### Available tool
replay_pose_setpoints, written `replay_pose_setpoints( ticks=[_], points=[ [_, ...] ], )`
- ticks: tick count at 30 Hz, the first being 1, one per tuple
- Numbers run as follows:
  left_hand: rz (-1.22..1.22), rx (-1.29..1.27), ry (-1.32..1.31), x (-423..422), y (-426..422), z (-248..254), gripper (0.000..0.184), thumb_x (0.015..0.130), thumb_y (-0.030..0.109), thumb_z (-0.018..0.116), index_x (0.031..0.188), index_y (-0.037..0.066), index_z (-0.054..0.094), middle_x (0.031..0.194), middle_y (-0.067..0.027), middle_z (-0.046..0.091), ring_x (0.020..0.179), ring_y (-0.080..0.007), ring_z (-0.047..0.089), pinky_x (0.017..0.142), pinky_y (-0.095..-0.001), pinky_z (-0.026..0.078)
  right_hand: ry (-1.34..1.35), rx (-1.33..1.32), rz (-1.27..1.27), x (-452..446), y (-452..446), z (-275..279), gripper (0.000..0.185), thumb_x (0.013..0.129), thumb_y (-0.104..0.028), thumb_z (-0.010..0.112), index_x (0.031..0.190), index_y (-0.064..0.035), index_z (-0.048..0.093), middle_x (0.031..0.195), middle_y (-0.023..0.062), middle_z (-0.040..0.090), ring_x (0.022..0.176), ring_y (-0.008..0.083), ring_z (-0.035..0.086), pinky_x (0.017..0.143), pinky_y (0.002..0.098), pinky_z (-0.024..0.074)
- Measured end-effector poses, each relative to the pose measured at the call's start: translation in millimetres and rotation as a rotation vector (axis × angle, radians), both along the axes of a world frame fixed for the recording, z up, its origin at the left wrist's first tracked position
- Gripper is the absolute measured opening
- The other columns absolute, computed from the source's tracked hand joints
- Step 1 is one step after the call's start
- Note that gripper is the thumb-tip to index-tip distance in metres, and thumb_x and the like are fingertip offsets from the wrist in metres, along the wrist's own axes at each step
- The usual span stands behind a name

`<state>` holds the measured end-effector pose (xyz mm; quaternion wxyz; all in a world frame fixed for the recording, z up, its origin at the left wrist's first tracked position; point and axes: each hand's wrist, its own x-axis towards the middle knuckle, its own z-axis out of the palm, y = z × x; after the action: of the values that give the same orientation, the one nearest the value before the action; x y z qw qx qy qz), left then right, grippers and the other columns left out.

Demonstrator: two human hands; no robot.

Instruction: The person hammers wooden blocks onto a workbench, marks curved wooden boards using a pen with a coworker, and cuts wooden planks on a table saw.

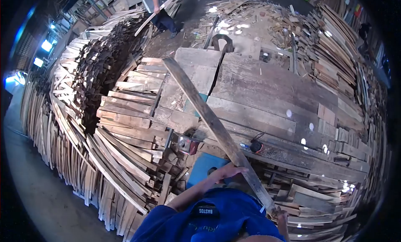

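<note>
A long, worn wooden plank [209, 116] slants across the view, its far end over the wooden worktable [267, 81] and its near end by my right side. My left hand [231, 171] is closed on the plank's left edge below its middle; part of the fingers is hidden beneath the wood. My right hand [281, 217] grips the near end, low at my hip, with its fingers partly hidden. A dark slot runs through the tabletop, with a rusty arched metal piece [223, 42] at its far end. A small round black-and-red object [256, 147] lies near the table's front edge.
A red-and-grey box [188, 145] and a blue panel [206, 166] are in front of me. Stacked wood strips [125, 112] line the left; more boards [334, 70] pile up right. At the back, another person [156, 12] holds a long strip.
</note>
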<state>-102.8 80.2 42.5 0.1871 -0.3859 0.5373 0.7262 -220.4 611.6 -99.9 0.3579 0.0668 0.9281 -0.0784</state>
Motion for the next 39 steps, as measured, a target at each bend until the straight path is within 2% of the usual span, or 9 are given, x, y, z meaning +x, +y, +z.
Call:
replay_pose_setpoints(
  ticks=[12, 16, 18, 21, 23, 26, 33, 37, 39],
  points=[
    [-0.147, 0.029, 0.17, -40, 41, -110, 0.045, 0.093, 0.033, 0.075, 0.127, 0.004, 0.07, 0.124, -0.0122, 0.072, 0.118, -0.0234, 0.065, 0.104, -0.0383, 0.05, -0.054, 0.035, 0.075, 0, -32, 8, 0.06, 0.089, -0.037, 0.076, 0.135, -0.003, 0.058, 0.111, 0.0228, 0.07, 0.097, 0.0363, 0.071, 0.084, 0.0493, 0.0571],
    [0.128, -0.215, 0.255, -106, -79, -77, 0.055, 0.098, 0.05, 0.065, 0.123, 0.001, 0.071, 0.123, -0.014, 0.071, 0.112, -0.0264, 0.066, 0.103, -0.0417, 0.051, -0.004, -0.086, 0.503, -38, -142, -9, 0.061, 0.088, -0.034, 0.078, 0.135, -0.0021, 0.058, 0.114, 0.0228, 0.07, 0.098, 0.0353, 0.071, 0.084, 0.0491, 0.0574],
    [0.374, -0.573, 0.61, -136, -207, -33, 0.072, 0.101, 0.063, 0.054, 0.131, -0.002, 0.066, 0.127, -0.0205, 0.069, 0.114, -0.0332, 0.065, 0.102, -0.0443, 0.05, 0.099, -0.209, 0.76, -110, -318, -20, 0.057, 0.088, -0.022, 0.077, 0.136, -0.0019, 0.055, 0.111, 0.0213, 0.07, 0.088, 0.0369, 0.072, 0.081, 0.0483, 0.058],
    [0.882, -1.133, 0.615, -132, -323, 144, 0.068, 0.102, 0.057, 0.055, 0.133, -0.003, 0.063, 0.123, -0.0209, 0.068, 0.113, -0.0297, 0.063, 0.1, -0.0402, 0.049, -0.362, -1.509, -0.227, -150, -610, 175, 0.05, 0.099, -0.035, 0.071, 0.138, -0.0066, 0.058, 0.112, 0.0106, 0.07, 0.111, 0.0198, 0.067, 0.098, 0.0399, 0.0518],
    [1.06, -1.188, 0.793, -103, -300, 269, 0.056, 0.101, 0.045, 0.064, 0.128, -0.004, 0.065, 0.112, -0.0132, 0.07, 0.103, -0.0168, 0.064, 0.095, -0.031, 0.05, -0.173, -1.608, 0.316, -163, -721, 272, 0.041, 0.104, -0.037, 0.064, 0.127, -0.0033, 0.065, 0.115, 0.008, 0.07, 0.101, 0.0158, 0.069, 0.088, 0.0306, 0.0553],
    [1.041, -1.317, 0.905, -60, -249, 291, 0.05, 0.101, 0.037, 0.068, 0.126, -0.006, 0.065, 0.111, -0.0116, 0.07, 0.102, -0.0177, 0.064, 0.093, -0.0306, 0.049, -0.389, -1.722, 0.575, -139, -792, 359, 0.027, 0.101, -0.031, 0.067, 0.098, -0.0037, 0.069, 0.091, 0.0047, 0.069, 0.082, 0.0127, 0.067, 0.076, 0.029, 0.0554],
    [0.787, -1.009, 0.05, 130, -95, 51, 0.048, 0.1, 0.037, 0.066, 0.121, -0.007, 0.066, 0.114, -0.0183, 0.073, 0.107, -0.0231, 0.067, 0.095, -0.0378, 0.052, -0.836, -1.422, 0.682, -50, -714, 197, 0.031, 0.107, -0.033, 0.059, 0.106, -0.0038, 0.069, 0.095, 0.0035, 0.071, 0.091, 0.0127, 0.068, 0.084, 0.0301, 0.0563],
    [0.768, -0.734, -0.425, 272, 81, -112, 0.053, 0.095, 0.048, 0.066, 0.112, -0.002, 0.069, 0.1, -0.0231, 0.074, 0.094, -0.0318, 0.072, 0.085, -0.0445, 0.054, -0.576, -1.158, 0.832, -35, -565, 68, 0.028, 0.105, -0.027, 0.06, 0.091, -0.0038, 0.068, 0.079, -0.0007, 0.064, 0.072, 0.0081, 0.058, 0.064, 0.0275, 0.048],
    [0.659, -0.413, -0.671, 328, 170, -144, 0.061, 0.088, 0.058, 0.07, 0.113, 0.002, 0.071, 0.099, -0.0229, 0.074, 0.094, -0.0311, 0.072, 0.082, -0.0455, 0.055, -0.71, -0.92, 0.433, -38, -497, 38, 0.025, 0.101, -0.028, 0.064, 0.097, -0.0039, 0.072, 0.08, 0.0017, 0.067, 0.07, 0.0118, 0.063, 0.062, 0.0289, 0.0499]
  ],
)
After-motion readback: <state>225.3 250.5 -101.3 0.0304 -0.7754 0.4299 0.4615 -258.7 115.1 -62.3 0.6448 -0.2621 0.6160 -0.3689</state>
